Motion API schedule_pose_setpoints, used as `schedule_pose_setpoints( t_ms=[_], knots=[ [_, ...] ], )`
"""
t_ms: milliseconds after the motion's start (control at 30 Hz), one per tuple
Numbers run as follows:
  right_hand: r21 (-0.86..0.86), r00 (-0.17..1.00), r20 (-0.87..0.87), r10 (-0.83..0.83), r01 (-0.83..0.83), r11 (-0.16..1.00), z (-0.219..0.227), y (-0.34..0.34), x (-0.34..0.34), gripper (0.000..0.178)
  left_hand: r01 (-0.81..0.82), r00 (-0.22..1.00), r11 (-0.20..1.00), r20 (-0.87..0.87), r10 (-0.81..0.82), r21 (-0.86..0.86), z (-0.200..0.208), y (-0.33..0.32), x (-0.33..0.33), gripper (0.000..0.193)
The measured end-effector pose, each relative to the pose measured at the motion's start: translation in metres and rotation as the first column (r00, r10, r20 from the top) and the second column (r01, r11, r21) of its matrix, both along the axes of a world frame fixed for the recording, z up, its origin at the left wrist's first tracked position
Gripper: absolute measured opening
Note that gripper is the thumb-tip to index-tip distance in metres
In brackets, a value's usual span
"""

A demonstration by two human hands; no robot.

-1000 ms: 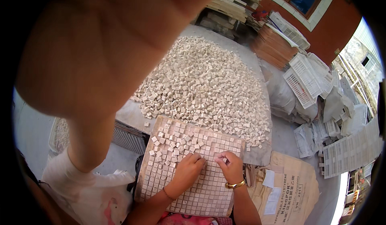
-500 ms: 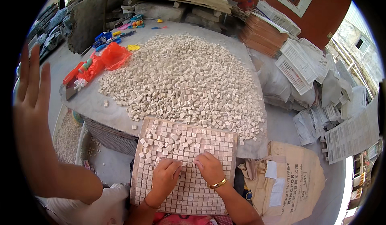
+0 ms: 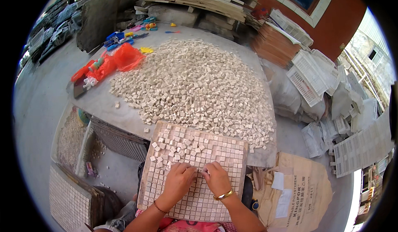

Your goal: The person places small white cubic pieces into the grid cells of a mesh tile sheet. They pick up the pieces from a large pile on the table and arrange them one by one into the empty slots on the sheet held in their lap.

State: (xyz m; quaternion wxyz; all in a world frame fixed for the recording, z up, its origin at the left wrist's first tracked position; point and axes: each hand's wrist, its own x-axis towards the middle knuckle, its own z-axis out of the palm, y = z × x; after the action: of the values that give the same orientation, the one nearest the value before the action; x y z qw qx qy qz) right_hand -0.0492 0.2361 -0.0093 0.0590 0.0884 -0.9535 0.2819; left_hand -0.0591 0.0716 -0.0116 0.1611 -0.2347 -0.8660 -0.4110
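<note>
Over a gridded tray (image 3: 145,203) of pale square compartments, both of my hands work close together. My left hand (image 3: 181,178) is closed, fingers curled and fingertips pinched near the tray's middle. Just beside it, my right hand (image 3: 215,178) is closed too, thumb and fingers pressed together, a gold bangle on the wrist. What either pinch holds is too small and too covered to make out. Most compartments I can see contain small cream stone tiles. Loose stone tiles (image 3: 176,145) lie scattered on top in the tray's upper left. The tray leans against a grey table.
A broad heap of stone tiles (image 3: 195,83) covers much of the table (image 3: 95,99). Red plastic bags (image 3: 126,57) lie at its left. Filled trays (image 3: 68,199) stand at lower left. White crates (image 3: 313,72) pile up at right, beyond a flattened printed sack (image 3: 306,190).
Another person's raised arm at the left has gone from view, uncovering the stacked trays and floor. The view has shifted slightly. My hands stay pinched over the tray, now a little nearer each other.
</note>
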Motion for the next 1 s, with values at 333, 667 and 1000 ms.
schedule_pose_setpoints(
  t_ms=[333, 667, 1000],
  knots=[
    [-0.883, 0.838, 0.451, 0.307, 0.371, 0.286, 0.018, 0.036, 0.004, 0.008, 0.012, 1.000, 0.989, -0.011, -0.014, -0.149, -0.013, 0.010, -0.008, 0.017],
    [-0.246, 0.982, 0.098, 0.159, -0.131, 0.960, 0.002, 0.013, 0.013, 0.013, -0.066, 0.970, 0.980, 0.241, 0.020, 0.185, 0.013, -0.009, -0.015, 0.022],
    [-0.221, 0.975, -0.165, 0.151, -0.186, 0.957, 0.004, 0.018, 0.009, 0.007, -0.012, 0.950, 0.988, 0.310, -0.038, 0.156, 0.010, 0.001, -0.004, 0.023]
  ],
)
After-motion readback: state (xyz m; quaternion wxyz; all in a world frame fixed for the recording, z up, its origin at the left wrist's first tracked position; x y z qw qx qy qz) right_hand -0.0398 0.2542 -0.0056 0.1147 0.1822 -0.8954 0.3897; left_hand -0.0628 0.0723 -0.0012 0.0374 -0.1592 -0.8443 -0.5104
